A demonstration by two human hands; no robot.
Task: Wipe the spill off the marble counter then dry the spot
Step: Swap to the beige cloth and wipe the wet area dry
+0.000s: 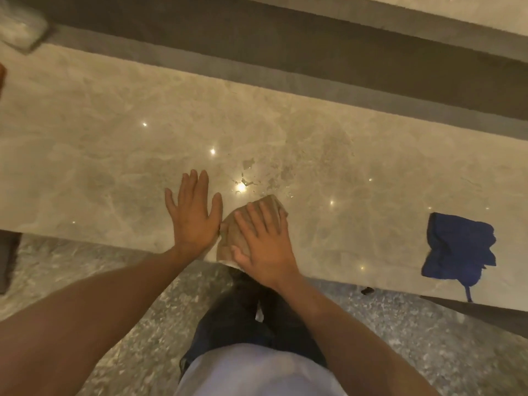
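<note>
A beige marble counter (114,138) runs across the view. Small wet patches of spill (248,164) glisten on it just beyond my hands. My right hand (263,241) lies flat, fingers spread, on a tan cloth (231,238) at the counter's near edge; part of the cloth hangs over that edge. My left hand (194,215) rests palm down on the bare marble right beside the cloth, holding nothing. A crumpled blue cloth (457,247) lies at the near edge to the right, apart from both hands.
A dark ledge (257,52) runs along the far side of the counter. A pale blurred object (20,27) sits at the far left corner. Speckled stone floor (143,295) and my dark trousers lie below the counter edge.
</note>
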